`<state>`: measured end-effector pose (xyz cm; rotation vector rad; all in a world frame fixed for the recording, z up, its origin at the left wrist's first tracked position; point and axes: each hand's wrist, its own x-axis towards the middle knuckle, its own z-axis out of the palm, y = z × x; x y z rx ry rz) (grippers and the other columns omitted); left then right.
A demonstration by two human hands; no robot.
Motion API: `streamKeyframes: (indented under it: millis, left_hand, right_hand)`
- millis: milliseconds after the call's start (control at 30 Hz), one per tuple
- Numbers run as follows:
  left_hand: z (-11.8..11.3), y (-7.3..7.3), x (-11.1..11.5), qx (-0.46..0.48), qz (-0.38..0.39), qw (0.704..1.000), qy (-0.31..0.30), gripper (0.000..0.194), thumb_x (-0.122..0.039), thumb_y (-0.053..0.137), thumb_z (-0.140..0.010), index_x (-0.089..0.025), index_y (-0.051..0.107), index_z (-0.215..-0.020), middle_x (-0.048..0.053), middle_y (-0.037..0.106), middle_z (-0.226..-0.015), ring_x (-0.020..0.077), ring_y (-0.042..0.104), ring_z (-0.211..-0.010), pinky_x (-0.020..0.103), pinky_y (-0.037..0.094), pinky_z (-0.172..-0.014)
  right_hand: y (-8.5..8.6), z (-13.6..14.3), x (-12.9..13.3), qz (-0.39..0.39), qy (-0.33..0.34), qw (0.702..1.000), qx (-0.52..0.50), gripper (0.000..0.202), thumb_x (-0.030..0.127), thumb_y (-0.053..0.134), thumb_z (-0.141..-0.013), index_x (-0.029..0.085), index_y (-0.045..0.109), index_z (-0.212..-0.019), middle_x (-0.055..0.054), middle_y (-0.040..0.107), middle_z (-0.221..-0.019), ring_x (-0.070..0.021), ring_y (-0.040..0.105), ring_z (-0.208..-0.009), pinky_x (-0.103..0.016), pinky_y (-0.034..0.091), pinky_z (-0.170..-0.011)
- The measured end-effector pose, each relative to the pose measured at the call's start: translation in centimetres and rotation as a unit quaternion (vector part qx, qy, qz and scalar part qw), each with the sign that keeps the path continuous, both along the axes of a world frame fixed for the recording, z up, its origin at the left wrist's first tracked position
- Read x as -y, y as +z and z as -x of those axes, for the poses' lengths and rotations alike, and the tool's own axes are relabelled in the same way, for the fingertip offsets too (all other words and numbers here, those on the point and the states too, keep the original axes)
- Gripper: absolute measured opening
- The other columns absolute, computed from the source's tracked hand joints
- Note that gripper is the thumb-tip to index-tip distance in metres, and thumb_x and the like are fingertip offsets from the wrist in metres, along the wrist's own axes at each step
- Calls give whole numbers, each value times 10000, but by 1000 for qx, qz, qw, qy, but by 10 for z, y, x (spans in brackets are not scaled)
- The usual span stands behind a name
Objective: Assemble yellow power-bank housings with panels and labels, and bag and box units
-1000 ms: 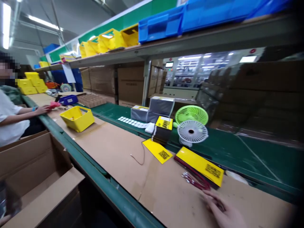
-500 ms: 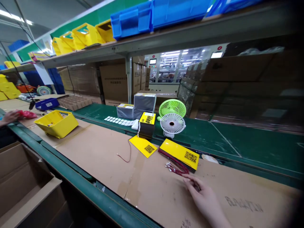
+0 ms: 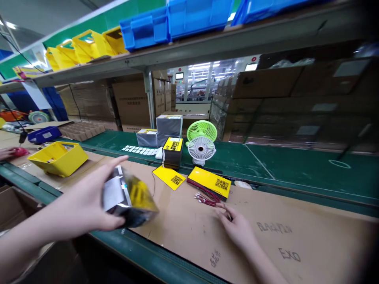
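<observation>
My left hand [image 3: 89, 201] is closed round a black block with a yellow face [image 3: 134, 199], wrapped in shiny film and bearing a white label; it is tilted and blurred above the bench edge. My right hand [image 3: 237, 227] has its fingers curled, their tips at a bundle of dark red wires [image 3: 211, 200] with white connectors. Those wires come from a stack of yellow-topped flat packs [image 3: 209, 181] with a QR code. Left of the stack lies a single yellow flat pack [image 3: 168, 176] with its own wire.
A black block with a yellow top [image 3: 172, 153] stands behind, beside grey blocks [image 3: 168, 126] and two fans, white [image 3: 201, 150] and green [image 3: 207, 128]. A yellow bin [image 3: 63, 159] sits left, near another person's hand [image 3: 6, 153]. Overhead, a shelf [image 3: 189, 50] holds bins.
My left hand has come into view from the left, holding the black block. My right hand stays by the wires. The whole view has shifted, so the bench things appear farther left.
</observation>
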<state>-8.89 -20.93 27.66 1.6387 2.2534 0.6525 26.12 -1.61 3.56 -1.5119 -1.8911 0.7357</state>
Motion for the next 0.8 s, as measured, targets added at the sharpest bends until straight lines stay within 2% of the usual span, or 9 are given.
streamKeyframes:
  millis: [33, 100, 200, 267, 367, 467, 600, 700, 800]
  left_hand:
    - [-13, 2, -10, 16, 5, 998, -56, 1206, -391, 833, -435, -363, 168, -1441, -22, 577, -1147, 238, 603, -911, 304, 503, -789]
    - [-38, -1, -36, 71, 19, 985, -157, 1204, -355, 802, -466, -372, 111, -1451, 5, 585, -1116, 236, 623, -835, 313, 521, -696]
    - [-66, -18, -76, 93, -10, 960, -266, 1165, -356, 808, -451, -353, 193, -1440, 44, 532, -1242, 292, 578, -1017, 367, 512, -822]
    - [-77, -34, -97, 84, -6, 950, -302, 1140, -375, 820, -426, -324, 267, -1421, 67, 494, -1306, 329, 517, -1124, 407, 473, -910]
    - [-88, -54, -119, 69, 8, 953, -295, 1097, -431, 821, -416, -304, 331, -1390, 82, 513, -1281, 345, 513, -1120, 444, 469, -904]
    - [-95, -64, -126, 54, -11, 966, -251, 1083, -577, 788, -428, -285, 357, -1378, 112, 527, -1257, 386, 483, -1143, 514, 426, -933]
    - [-98, -75, -122, 64, -38, 974, -214, 1059, -681, 723, -480, -284, 346, -1386, 145, 453, -1312, 418, 362, -1249, 585, 309, -1018]
    - [-99, -89, -117, 104, -51, 973, -202, 984, -670, 707, -536, -283, 351, -1369, 139, 382, -1362, 391, 291, -1300, 579, 267, -1061]
    - [-102, -103, -114, 151, -79, 968, -182, 984, -640, 714, -566, -265, 304, -1377, 134, 273, -1425, 356, 231, -1344, 548, 231, -1105]
  right_hand:
    - [-3, -2, -2, 1, -5, 1000, 4, 520, 504, 503, -759, 164, 635, -1129, -93, 695, -977, -278, 629, -915, -365, 477, -810]
    - [-8, -5, -6, 6, -20, 1000, 10, 529, 468, 522, -750, 144, 621, -1156, -115, 654, -1127, -302, 588, -1055, -391, 449, -901]
    - [-13, -10, -10, 16, -51, 998, 16, 526, 420, 517, -761, 119, 601, -1185, -141, 662, -1101, -313, 608, -1023, -413, 468, -882]
    - [-13, -11, -11, 10, -65, 998, 14, 475, 381, 507, -773, 136, 617, -1165, -132, 673, -1076, -298, 619, -1010, -399, 478, -875]
    - [-10, -11, -11, 0, -59, 998, 2, 395, 346, 482, -796, 182, 651, -1112, -91, 674, -1086, -259, 611, -1038, -361, 477, -896]
    - [-6, -9, -11, -2, -39, 999, -9, 381, 374, 449, -829, 200, 666, -1090, -67, 675, -1087, -242, 609, -1043, -345, 480, -899]
    - [-2, -9, -8, 7, -31, 999, -13, 454, 439, 395, -864, 188, 646, -1148, -76, 702, -974, -259, 638, -945, -365, 498, -851]
    - [4, -7, -3, 5, -40, 999, -30, 489, 484, 391, -868, 207, 620, -1199, -64, 699, -967, -245, 646, -878, -348, 500, -824]
    - [13, -2, 5, 7, -45, 996, -78, 542, 527, 392, -861, 204, 580, -1254, -44, 689, -802, -207, 628, -671, -320, 515, -686]
